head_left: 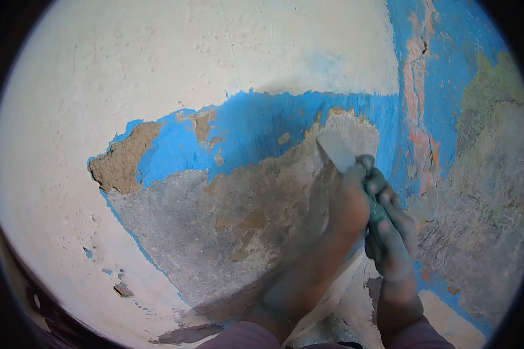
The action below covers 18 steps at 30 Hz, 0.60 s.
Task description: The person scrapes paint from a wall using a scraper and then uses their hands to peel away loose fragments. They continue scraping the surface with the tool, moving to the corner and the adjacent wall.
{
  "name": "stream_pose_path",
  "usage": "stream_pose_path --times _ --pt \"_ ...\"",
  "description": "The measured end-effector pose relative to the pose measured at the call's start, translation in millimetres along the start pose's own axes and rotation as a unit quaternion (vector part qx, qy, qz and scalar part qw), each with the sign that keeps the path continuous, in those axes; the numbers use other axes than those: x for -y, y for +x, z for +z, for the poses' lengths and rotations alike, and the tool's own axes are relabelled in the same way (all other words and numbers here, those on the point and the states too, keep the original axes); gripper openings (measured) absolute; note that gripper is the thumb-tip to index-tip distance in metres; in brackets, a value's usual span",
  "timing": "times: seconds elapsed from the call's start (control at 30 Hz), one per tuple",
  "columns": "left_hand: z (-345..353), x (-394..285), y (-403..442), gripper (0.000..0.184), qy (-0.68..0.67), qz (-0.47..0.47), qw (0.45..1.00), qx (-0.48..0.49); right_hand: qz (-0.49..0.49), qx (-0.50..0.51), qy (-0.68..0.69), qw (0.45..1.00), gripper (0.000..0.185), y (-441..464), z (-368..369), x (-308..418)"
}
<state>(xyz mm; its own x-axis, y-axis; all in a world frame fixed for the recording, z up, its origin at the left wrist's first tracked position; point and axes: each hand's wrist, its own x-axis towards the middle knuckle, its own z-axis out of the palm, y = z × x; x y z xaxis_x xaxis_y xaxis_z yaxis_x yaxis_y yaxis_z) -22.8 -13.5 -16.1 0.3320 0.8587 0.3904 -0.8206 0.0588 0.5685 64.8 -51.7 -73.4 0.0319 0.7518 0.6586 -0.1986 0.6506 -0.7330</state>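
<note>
A paint scraper (335,150) with a broad flat blade is tilted up and to the left against the wall. Its blade lies over the border of bare grey plaster (273,203) and blue paint (253,125). Closed around the upper end of the dark handle, close to the blade, is my left hand (351,200). My right hand (395,238) grips the same handle lower down, its fingers wrapped round it. Parts of the handle are hidden by my fingers.
Cream paint (157,52) covers the wall above and to the left, with a ragged edge. A rough brown hole (125,160) opens at the left. On the right, a cracked orange strip (416,87) runs down through blue paint beside grey plaster (477,215).
</note>
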Motion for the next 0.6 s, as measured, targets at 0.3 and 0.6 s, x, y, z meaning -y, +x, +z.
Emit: stream_pose_path --times 0.3,0.6 --pt "2.4 0.8 1.7 0.007 -0.058 -0.006 0.998 0.033 -0.102 0.01 0.005 0.995 0.045 7.1 3.2 12.0" --pt "9.1 -0.7 0.9 0.008 -0.065 0.005 0.998 0.021 -0.03 0.03 -0.046 0.998 0.045 1.1 2.8 31.7"
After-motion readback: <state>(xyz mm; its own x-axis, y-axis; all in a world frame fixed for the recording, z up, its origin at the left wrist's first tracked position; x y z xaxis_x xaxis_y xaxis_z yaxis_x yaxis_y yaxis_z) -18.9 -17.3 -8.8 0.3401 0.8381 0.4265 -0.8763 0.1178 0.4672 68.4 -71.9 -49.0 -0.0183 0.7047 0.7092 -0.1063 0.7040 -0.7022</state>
